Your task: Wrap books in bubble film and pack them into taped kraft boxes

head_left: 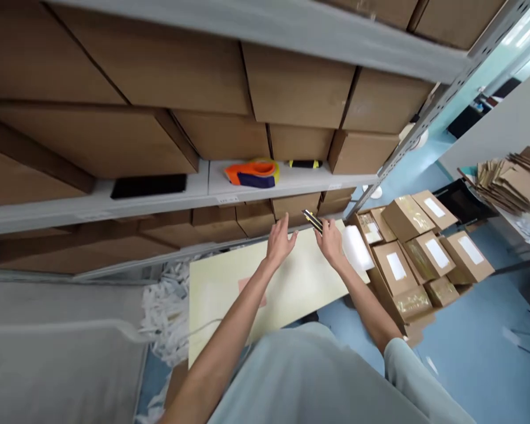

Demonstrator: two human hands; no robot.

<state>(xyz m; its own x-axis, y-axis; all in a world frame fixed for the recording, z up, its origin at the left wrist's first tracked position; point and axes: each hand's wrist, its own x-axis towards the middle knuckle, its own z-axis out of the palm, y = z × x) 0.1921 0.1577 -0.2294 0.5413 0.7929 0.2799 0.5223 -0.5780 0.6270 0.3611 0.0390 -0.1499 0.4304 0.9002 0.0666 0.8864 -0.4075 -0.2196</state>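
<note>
**Cutter held over the tabletop, left hand empty**

A slim cutter (312, 220) is held up in the right hand (330, 241), above the far edge of the pale tabletop (300, 280) and in front of the lower boxes. The fingers of that hand are closed around its lower end. The left hand (279, 242) is raised just beside it, fingers loosely spread and thumb apart, with nothing held. The step in hand is judged to be the handling of the cutter in the air; nothing is seen being cut. For any next move, a firm grip and a left hand kept clear of the tip would be called for.

The cutter looks dark and narrow, with yellow and silvery parts, and is tilted up toward the left. Whether its blade is out cannot quite be made out at this size. On the shelf (198, 182) beyond, an orange-and-purple tape dispenser (258, 174) is seen near a black-and-yellow tool (304, 164). A white roll (355, 247) lies at the tabletop's right end.
</note>
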